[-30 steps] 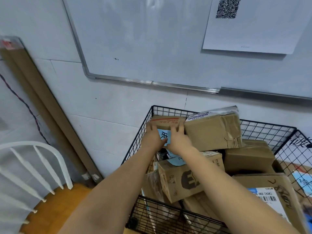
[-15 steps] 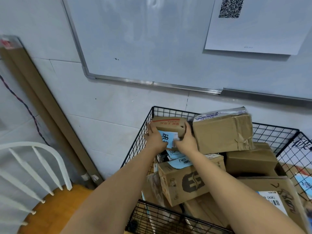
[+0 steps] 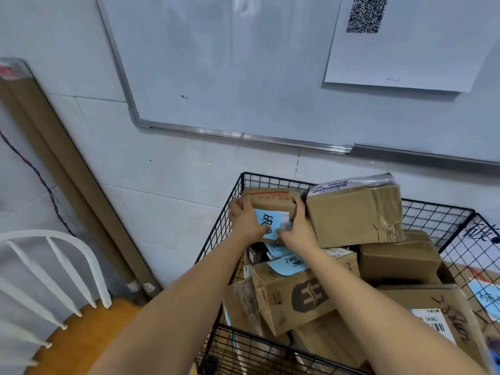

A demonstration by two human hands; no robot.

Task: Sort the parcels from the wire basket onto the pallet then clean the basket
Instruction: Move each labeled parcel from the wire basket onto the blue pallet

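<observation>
Because the small box (image 3: 272, 201) sits atop the heap in the far left corner of the basket (image 3: 433, 217), just beside a bigger box (image 3: 354, 212), the left hand (image 3: 244, 221) and right hand (image 3: 299, 228) clamp its two ends, probably to lift it clear for the pallet.

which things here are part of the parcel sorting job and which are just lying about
Job: wire basket, small box gripped by left hand and right hand, taped box, logo box.
Lying about: whiteboard, QR sheet, chair, long brown tubes.
</observation>
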